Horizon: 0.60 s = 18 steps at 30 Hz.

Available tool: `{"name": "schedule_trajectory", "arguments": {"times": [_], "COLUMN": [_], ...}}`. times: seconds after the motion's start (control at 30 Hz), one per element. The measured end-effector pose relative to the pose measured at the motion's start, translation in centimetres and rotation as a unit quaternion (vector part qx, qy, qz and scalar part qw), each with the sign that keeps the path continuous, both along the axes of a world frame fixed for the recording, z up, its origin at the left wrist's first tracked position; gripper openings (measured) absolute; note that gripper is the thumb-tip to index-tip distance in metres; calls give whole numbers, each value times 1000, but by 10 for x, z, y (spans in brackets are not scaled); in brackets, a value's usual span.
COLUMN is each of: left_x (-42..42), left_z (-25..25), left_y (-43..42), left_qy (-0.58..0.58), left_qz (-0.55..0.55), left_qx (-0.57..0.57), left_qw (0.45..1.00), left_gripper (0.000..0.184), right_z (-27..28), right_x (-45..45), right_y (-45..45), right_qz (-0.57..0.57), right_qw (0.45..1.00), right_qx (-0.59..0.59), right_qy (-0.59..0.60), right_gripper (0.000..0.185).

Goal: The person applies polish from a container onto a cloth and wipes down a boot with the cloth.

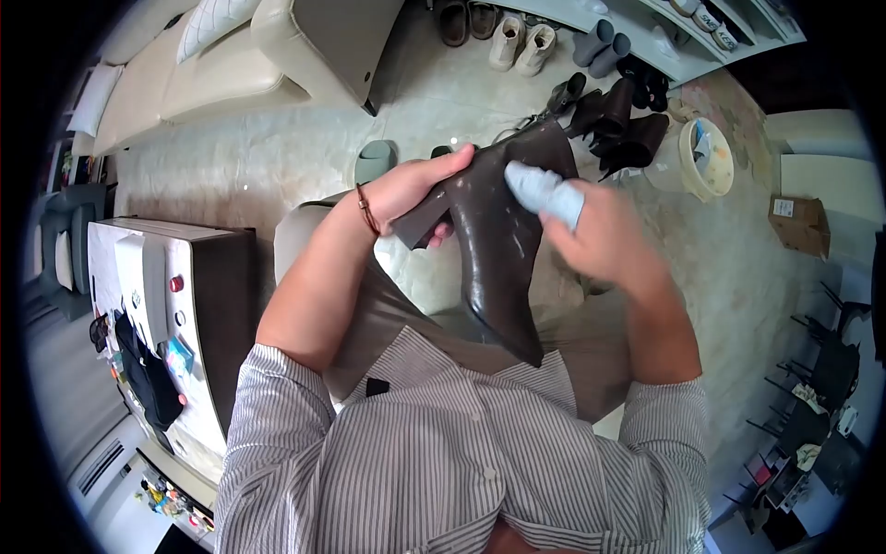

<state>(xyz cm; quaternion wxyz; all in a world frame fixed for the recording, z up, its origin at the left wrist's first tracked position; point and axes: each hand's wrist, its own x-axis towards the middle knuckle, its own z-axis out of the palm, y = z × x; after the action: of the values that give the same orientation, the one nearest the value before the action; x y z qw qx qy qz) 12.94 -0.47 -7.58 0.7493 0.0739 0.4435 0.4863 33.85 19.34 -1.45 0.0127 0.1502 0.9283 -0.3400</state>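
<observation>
A dark brown heeled ankle boot (494, 245) is held up above my lap, its toe pointing down toward me. My left hand (429, 189) grips it on the heel side, thumb along the back of the shaft and fingertips showing by the heel. Pale marks spot the leather. My right hand (604, 235), a little blurred, has its fingers closed on a light blue cloth (544, 192). That cloth is pressed against the upper side of the boot's shaft. Part of the boot opening lies at the far end.
Several dark boots (614, 120) stand on the floor beyond, near a white bin (706, 162). More shoes (521, 44) line the shelf front. A cream sofa (203, 83) is at upper left, a low cabinet (208, 305) at left, and a cardboard box (799, 224) at right.
</observation>
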Motion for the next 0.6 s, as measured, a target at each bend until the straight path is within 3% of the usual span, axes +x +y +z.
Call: {"name": "schedule_trajectory", "arguments": {"times": [0.07, 0.13, 0.17, 0.2, 0.27, 0.3, 0.33, 0.4, 0.47, 0.53, 0.6], "left_x": [2, 7, 6, 7, 9, 10, 11, 11, 10, 12, 11], "left_z": [2, 8, 7, 7, 6, 6, 8, 9, 5, 0, 4], "left_y": [4, 7, 8, 7, 8, 10, 12, 11, 9, 10, 11], "left_qy": [25, 35, 58, 80, 81, 83, 85, 73, 77, 86, 89], "left_qz": [2, 12, 12, 11, 10, 11, 8, 17, 8, 11, 17], "left_qx": [-28, -34, -49, -65, -54, -39, -36, -48, -43, -37, -38], "left_qw": [999, 999, 997, 995, 995, 996, 996, 996, 996, 996, 995], "left_gripper": [68, 68, 68, 69, 69, 70, 70, 71, 70, 69, 67], "right_z": [-1, 12, -1, -4, -6, -7, -3, 5, 0, -1, -14], "right_x": [1, 1, 0, -4, -18, -17, -13, -2, -3, -13, -13], "right_y": [-2, -22, -24, -17, 2, 2, -3, -20, -16, 5, 0], "right_qz": [18, 137, 104, 40, -6, 14, 12, 128, 133, 15, -11], "right_qw": [999, 989, 990, 996, 994, 990, 990, 985, 985, 1000, 990], "right_qx": [-3, -28, -34, -58, -67, -26, -22, 3, 13, 9, -10], "right_qy": [36, 42, 93, 46, 89, 139, 141, 117, 106, 7, 142], "right_gripper": [26, 34, 50, 48, 47, 41, 41, 36, 34, 36, 37]}}
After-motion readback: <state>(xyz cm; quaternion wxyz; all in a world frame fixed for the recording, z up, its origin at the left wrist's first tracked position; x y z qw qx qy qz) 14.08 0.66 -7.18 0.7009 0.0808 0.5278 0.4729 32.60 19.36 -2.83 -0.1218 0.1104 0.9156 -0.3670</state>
